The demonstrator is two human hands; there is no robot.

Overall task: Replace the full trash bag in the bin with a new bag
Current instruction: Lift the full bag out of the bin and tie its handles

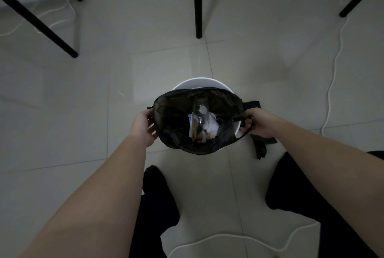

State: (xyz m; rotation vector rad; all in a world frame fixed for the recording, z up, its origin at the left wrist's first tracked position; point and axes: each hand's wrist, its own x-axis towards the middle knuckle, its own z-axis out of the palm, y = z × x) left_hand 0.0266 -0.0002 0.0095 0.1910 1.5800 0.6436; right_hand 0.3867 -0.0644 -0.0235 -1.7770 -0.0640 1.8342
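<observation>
- Now the full trash bag (178, 124) sits in the white bin (202, 83), mouth open, between both hands.
- Left hand (143, 127) fingers pinch its left edge; right hand (258, 121) fingers hold its right handle.
- I judge the coming lift goes straight up.

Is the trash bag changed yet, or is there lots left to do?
Not yet. The full black bag is peeled off the white bin rim. The left hand and right hand grip its edges. Left: lift it out, then line the bin. A dark folded bag lies by the bin.
</observation>
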